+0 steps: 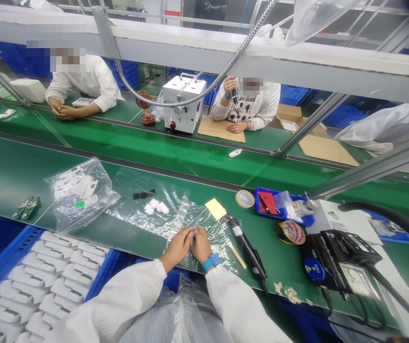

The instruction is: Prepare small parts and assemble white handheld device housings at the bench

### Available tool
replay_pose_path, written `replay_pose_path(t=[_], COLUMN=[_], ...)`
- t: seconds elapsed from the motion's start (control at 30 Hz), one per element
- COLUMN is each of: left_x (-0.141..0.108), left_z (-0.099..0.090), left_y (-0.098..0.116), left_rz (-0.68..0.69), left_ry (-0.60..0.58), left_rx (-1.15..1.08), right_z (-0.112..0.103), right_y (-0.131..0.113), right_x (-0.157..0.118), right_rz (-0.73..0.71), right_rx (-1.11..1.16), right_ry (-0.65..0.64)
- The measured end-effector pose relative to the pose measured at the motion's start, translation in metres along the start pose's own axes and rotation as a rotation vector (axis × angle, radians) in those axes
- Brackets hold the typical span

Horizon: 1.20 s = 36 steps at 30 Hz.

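My left hand [178, 247] and my right hand [200, 245] meet over a clear plastic sheet [129, 219] at the bench's near edge. Both have their fingers closed together around something small that they mostly hide. A blue wristband [211, 261] circles my right wrist. Beyond my left hand, several small white pieces [156, 206] lie on the sheet, with dark strips [144, 194] behind them. To the right of my right hand are a thin wooden stick [237, 255], a black electric screwdriver [248, 250] and a yellow pad [215, 209].
A clear bag of white parts [77, 186] lies left. White housings fill a blue crate [106, 271]. Tape rolls [245, 198], a blue tray [306, 219] and a black power unit [336, 262] stand right. Across the green conveyor [136, 140], two people sit by a white machine [184, 102].
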<state>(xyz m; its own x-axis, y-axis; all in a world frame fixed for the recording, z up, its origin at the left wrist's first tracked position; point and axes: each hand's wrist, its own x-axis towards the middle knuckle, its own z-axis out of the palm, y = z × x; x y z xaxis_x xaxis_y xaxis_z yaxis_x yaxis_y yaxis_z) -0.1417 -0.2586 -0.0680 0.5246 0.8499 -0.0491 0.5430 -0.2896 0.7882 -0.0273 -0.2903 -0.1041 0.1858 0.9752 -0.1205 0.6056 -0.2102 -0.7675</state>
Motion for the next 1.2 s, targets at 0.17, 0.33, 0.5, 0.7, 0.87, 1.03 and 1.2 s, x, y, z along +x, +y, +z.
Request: replay_pose_path(t=[0.17,0.33,0.5,0.7,0.87,1.03,1.2], left_x=[-0.009,-0.022,-0.03,-0.034,-0.036,-0.036,-0.039], left_z=[0.011,0.02,0.024,0.021,0.021,0.016,0.009], left_y=[-0.007,-0.004,-0.005,-0.02,-0.023,-0.016,-0.014], left_rz=[0.029,0.089,0.173,0.279,0.287,0.272,0.255], left_ry=[-0.018,-0.049,-0.091,-0.18,-0.188,-0.194,-0.228], left_rx=[0.106,0.291,0.442,0.526,0.563,0.54,0.472], right_z=[-0.004,-0.007,-0.029,-0.078,-0.087,-0.084,-0.103], right_y=[0.023,0.038,0.043,0.059,0.066,0.074,0.069], right_x=[-0.008,-0.018,-0.035,-0.074,-0.1,-0.1,-0.09], right_rz=[0.04,0.081,0.071,0.127,0.23,0.324,0.422], right_rx=[0.192,0.245,0.142,-0.116,-0.252,-0.269,-0.228], right_ry=[0.049,0.163,0.275,0.424,0.451,0.382,0.248])
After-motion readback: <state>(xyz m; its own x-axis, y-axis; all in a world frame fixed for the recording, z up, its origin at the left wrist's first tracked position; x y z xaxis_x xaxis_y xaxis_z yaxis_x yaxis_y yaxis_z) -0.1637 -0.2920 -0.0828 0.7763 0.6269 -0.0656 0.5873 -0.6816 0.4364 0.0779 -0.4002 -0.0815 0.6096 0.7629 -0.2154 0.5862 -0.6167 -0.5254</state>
